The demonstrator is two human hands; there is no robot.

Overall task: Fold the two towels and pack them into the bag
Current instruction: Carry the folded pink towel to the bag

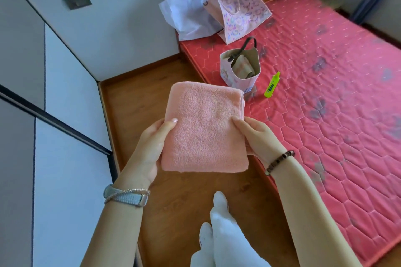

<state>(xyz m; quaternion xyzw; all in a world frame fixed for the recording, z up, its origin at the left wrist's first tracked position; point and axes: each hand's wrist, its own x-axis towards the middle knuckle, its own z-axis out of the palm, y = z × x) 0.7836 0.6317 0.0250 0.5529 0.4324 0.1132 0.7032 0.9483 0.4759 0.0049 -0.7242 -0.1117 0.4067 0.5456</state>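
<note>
step: the folding looks finished; I judge that the packing of the second towel comes now.
pink towel (pixel 204 128): folded into a thick rectangle, held in the air just in front of the small bag (pixel 226 75), on the person's side.
left hand (pixel 152 145): grasps the towel's left edge, thumb on top.
right hand (pixel 256 136): grasps the right edge, thumb on top.
small bag: stands open on the mattress (pixel 325 93); a beige towel (pixel 242 66) lies inside.
next move: bring the pink towel over the bag's mouth and, probably, turn it on edge to slide in beside the beige one.

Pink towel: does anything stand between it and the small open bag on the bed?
Nothing visible lies between the pink towel and the small bag. Its mouth is open, but a beige towel already fills part of it and the dark handle arches over the far rim.
</note>
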